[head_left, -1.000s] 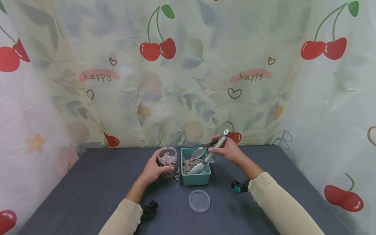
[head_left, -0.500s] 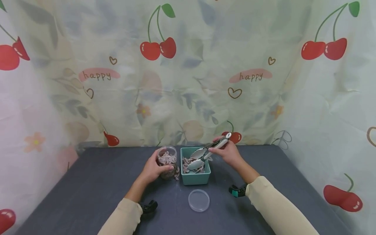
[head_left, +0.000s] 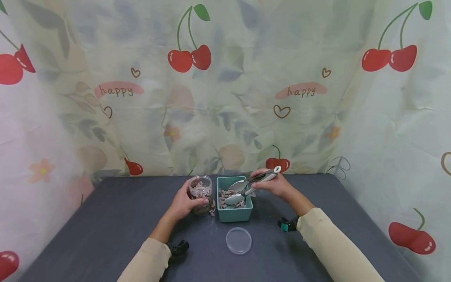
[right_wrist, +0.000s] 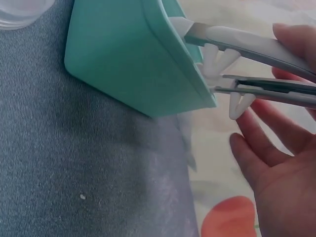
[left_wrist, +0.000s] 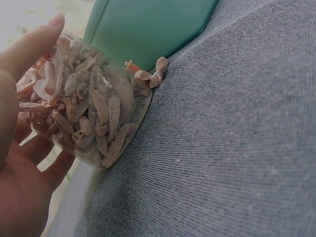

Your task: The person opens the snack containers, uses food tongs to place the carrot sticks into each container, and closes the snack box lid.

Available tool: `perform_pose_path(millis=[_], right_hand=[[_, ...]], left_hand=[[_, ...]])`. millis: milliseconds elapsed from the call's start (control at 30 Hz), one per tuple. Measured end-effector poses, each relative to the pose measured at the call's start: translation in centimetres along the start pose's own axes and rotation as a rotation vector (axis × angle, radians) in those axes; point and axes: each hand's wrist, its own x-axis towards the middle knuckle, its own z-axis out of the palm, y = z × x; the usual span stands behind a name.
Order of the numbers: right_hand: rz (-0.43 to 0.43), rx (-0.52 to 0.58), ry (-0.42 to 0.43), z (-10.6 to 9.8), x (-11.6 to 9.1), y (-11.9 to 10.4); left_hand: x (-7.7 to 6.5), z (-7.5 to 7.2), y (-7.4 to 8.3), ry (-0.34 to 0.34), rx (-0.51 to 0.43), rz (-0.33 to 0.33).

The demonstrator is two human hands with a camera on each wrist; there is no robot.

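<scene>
My left hand [head_left: 183, 203] grips a clear round jar [left_wrist: 81, 98], thumb on one side and fingers on the other. Dried-looking, pinkish-brown strips fill much of the jar. A few loose strips [left_wrist: 158, 71] lie on the cloth against its base. Just right of the jar stands a teal rectangular bin [head_left: 235, 216], with more of these strips [head_left: 223, 194] inside. My right hand [head_left: 276, 185] holds metal tongs [head_left: 234, 200] with white handles, slanting over the bin's right rim. Their two heads are inside the bin, apart; whether a strip lies between them cannot be seen.
A clear round lid [head_left: 239, 241] lies flat on the dark cloth-covered table [head_left: 123, 235], in front of the bin. Behind the table's back edge hangs a cherry-printed curtain [head_left: 225, 117], which also covers both sides.
My right hand has tilted the tongs flatter, their handle end dropping down and rightward. The tong heads have come closer together. My left hand and the jar have stayed put.
</scene>
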Motion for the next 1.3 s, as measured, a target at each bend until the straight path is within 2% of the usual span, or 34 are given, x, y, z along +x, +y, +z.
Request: perform_pose_path(millis=[167, 367, 567, 800, 1000, 1133, 1300], right_hand=[[-0.002, -0.025, 0.023, 0.1, 0.0, 0.0], [-0.030, -0.089, 0.103, 0.8, 0.1, 0.1], [0.001, -0.111, 0.204, 1.3, 0.2, 0.2], [0.006, -0.114, 0.274, 2.0, 0.4, 0.0], [0.007, -0.057, 0.307, 2.7, -0.2, -1.7], [0.011, -0.068, 0.319, 3.1, -1.2, -3.2], [-0.005, -0.057, 0.333, 3.1, -1.7, -3.5]], left_hand=[[0.0, -0.1, 0.2, 0.004, -0.009, 0.004], [-0.1, 0.0, 0.2, 0.006, -0.019, 0.007], [0.1, -0.1, 0.3, 0.009, -0.021, 0.007], [0.3, -0.3, 0.1, 0.008, -0.013, 0.005], [0.3, -0.4, 0.1, 0.010, -0.004, 0.018], [0.1, -0.2, 0.0, 0.007, 0.001, 0.018], [-0.1, 0.0, -0.1, 0.003, -0.010, 0.010]])
